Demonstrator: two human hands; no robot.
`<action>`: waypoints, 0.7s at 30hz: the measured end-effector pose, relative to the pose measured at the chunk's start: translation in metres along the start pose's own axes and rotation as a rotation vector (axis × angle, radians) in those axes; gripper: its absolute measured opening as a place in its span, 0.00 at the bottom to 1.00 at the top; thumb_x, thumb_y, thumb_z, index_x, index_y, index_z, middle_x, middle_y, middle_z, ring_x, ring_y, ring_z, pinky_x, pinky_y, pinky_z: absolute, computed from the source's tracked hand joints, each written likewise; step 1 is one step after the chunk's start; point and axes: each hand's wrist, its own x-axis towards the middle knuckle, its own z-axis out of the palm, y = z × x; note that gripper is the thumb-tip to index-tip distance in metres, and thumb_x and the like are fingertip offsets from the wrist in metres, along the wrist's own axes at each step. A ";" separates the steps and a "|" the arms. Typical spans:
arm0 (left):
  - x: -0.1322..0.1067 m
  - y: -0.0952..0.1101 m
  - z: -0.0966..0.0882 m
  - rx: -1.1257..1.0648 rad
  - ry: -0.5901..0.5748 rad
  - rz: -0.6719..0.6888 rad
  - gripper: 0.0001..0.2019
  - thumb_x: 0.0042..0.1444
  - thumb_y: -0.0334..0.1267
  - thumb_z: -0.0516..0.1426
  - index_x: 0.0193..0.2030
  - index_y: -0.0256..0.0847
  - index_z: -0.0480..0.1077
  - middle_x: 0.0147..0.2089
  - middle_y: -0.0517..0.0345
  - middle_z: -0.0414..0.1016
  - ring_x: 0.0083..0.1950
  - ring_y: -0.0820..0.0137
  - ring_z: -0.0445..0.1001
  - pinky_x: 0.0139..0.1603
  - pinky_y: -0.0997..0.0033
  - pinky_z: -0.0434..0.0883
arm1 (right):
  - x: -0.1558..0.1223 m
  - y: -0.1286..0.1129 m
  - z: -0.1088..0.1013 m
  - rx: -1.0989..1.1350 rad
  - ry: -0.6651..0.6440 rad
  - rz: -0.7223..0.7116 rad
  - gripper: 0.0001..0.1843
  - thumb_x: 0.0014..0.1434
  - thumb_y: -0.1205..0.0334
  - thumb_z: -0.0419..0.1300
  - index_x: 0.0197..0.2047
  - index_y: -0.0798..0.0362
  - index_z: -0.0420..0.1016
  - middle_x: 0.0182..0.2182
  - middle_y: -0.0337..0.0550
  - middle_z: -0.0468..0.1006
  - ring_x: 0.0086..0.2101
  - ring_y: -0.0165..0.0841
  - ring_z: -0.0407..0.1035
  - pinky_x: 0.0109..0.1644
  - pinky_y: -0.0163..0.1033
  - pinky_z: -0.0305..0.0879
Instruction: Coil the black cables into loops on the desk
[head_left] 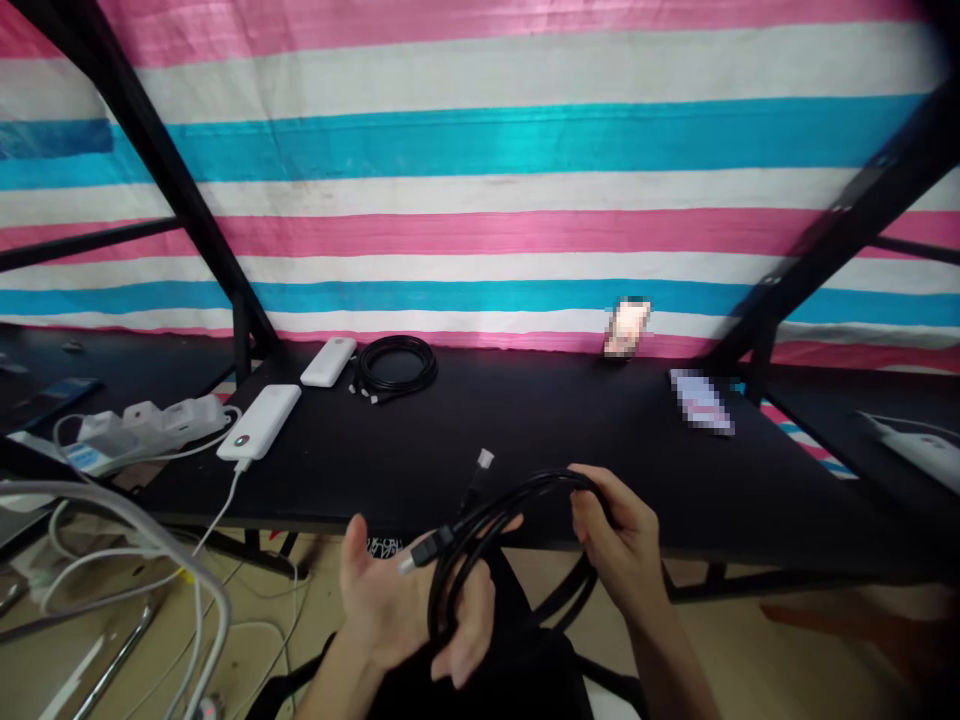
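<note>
A black cable (517,500) is looped into a coil between my two hands, just in front of the black table's near edge. My left hand (409,605) has the loops passing round its fingers, palm up, fingers curled on them. My right hand (622,545) pinches the far side of the coil. One plug end (424,552) lies over my left palm; another connector (485,460) sticks up above the coil.
On the black table (570,430) lie a second coiled black cable (395,366), two white power banks (259,421) (328,361), one with a white lead, and two blurred items at the right. A white power strip (146,420) and loose white cables sit at the left.
</note>
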 end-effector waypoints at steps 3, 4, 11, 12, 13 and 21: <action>0.009 -0.002 -0.009 0.095 -0.091 -0.048 0.45 0.51 0.70 0.41 0.58 0.30 0.64 0.18 0.59 0.65 0.14 0.75 0.54 0.15 0.75 0.50 | 0.009 0.004 -0.013 0.089 -0.181 -0.038 0.07 0.61 0.64 0.57 0.38 0.49 0.77 0.15 0.30 0.65 0.14 0.22 0.57 0.17 0.28 0.53; 0.012 -0.001 -0.010 0.162 -0.120 -0.076 0.41 0.52 0.67 0.46 0.58 0.31 0.64 0.19 0.59 0.65 0.16 0.76 0.55 0.17 0.76 0.51 | 0.014 0.003 -0.017 0.091 -0.258 -0.057 0.07 0.60 0.65 0.57 0.37 0.50 0.77 0.16 0.31 0.67 0.14 0.22 0.57 0.17 0.27 0.53; 0.036 -0.001 -0.002 0.613 0.220 -0.370 0.18 0.52 0.52 0.61 0.39 0.39 0.70 0.24 0.66 0.61 0.18 0.83 0.51 0.19 0.78 0.49 | 0.036 -0.009 -0.024 -0.010 -0.557 -0.128 0.08 0.58 0.69 0.59 0.31 0.50 0.79 0.24 0.36 0.78 0.24 0.26 0.69 0.31 0.28 0.65; 0.040 -0.004 0.001 0.596 0.249 -0.385 0.19 0.52 0.54 0.60 0.34 0.39 0.68 0.22 0.66 0.61 0.17 0.84 0.49 0.18 0.77 0.47 | 0.036 -0.011 -0.025 -0.012 -0.557 -0.123 0.08 0.58 0.69 0.59 0.32 0.50 0.79 0.25 0.35 0.79 0.24 0.25 0.70 0.32 0.28 0.66; 0.044 -0.007 0.004 0.584 0.284 -0.397 0.20 0.51 0.56 0.59 0.32 0.39 0.66 0.20 0.67 0.62 0.16 0.84 0.48 0.17 0.77 0.45 | 0.035 -0.012 -0.026 -0.013 -0.552 -0.117 0.08 0.58 0.69 0.60 0.33 0.49 0.80 0.25 0.35 0.80 0.25 0.25 0.71 0.33 0.28 0.66; 0.055 -0.035 0.028 0.798 1.011 -0.109 0.19 0.38 0.44 0.70 0.25 0.40 0.63 0.17 0.70 0.60 0.17 0.83 0.52 0.18 0.79 0.47 | 0.039 -0.002 -0.053 0.066 -0.454 -0.008 0.04 0.48 0.64 0.70 0.30 0.50 0.80 0.22 0.35 0.78 0.20 0.25 0.69 0.23 0.28 0.63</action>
